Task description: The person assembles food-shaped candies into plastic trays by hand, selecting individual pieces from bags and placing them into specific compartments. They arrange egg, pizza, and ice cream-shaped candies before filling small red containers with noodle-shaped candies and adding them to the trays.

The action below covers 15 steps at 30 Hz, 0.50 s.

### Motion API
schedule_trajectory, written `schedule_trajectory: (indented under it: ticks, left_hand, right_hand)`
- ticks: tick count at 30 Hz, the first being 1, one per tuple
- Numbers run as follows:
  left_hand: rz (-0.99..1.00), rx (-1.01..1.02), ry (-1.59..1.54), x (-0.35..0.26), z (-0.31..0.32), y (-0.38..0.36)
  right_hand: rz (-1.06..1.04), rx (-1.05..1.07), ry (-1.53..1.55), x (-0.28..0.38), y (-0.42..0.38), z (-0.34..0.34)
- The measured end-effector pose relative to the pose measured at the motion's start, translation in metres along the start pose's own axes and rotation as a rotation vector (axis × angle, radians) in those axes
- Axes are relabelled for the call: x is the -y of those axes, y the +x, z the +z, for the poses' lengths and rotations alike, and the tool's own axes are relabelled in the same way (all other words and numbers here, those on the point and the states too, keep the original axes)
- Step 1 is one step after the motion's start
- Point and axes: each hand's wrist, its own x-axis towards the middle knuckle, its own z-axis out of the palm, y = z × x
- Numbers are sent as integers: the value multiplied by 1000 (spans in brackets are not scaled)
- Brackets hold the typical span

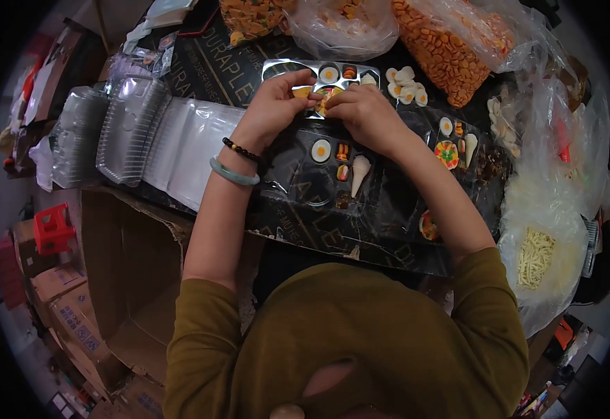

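Observation:
Over a shiny silver compartment tray [275, 68] at the back middle of the table, both hands work close together. My left hand [274, 105] curls in from the left, its fingers bent; whatever it may grip is too small to make out. From the right, my right hand [368, 115] has its fingers pinched at a round pizza-like piece [327, 91], and its grip is partly hidden. In the tray also sit a fried-egg piece [329, 74] and a hot-dog-like piece [349, 72]. Nearer me, a clear tray holds another egg piece [321, 150] and an ice-cream-cone piece [359, 173].
Loose egg pieces [406, 87] lie right of the tray, beyond another filled tray with a pizza piece [447, 154]. Bags of orange pieces [441, 52] line the back. Stacked clear plastic trays [130, 129] stand left; an open cardboard box [130, 265] is below. A bag of pale pieces [535, 258] lies right.

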Motion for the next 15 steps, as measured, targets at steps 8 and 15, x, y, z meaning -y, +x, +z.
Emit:
schedule_trajectory:
  ticks: [8, 15]
  left_hand:
    - [197, 25, 49, 2, 16, 3]
    - [641, 24, 952, 5, 8, -14]
  right_hand:
    - [550, -82, 526, 5, 13, -4]
    - [451, -70, 303, -6, 0, -18]
